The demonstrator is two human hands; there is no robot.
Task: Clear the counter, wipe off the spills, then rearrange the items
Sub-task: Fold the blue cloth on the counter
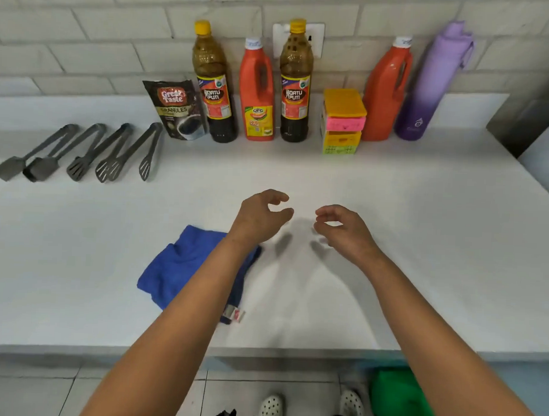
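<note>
Above the middle of the white counter (391, 212) hover my left hand (260, 215) and my right hand (341, 228), both empty with fingers curled and apart. A crumpled blue cloth (184, 267) lies on the counter under my left forearm. Along the back wall stand a coffee pouch (177, 109), two dark sauce bottles (213, 84) (295, 84), two orange ketchup jugs (260, 92) (384, 90), a stack of small coloured boxes (343, 121) and a purple water bottle (433, 85). Several grey tongs (82, 151) lie in a row at the left.
The counter's front edge runs across below my forearms, with tiled floor beyond it. A green object (400, 399) sits on the floor at the lower right. A grey surface (525, 123) stands at the counter's right end.
</note>
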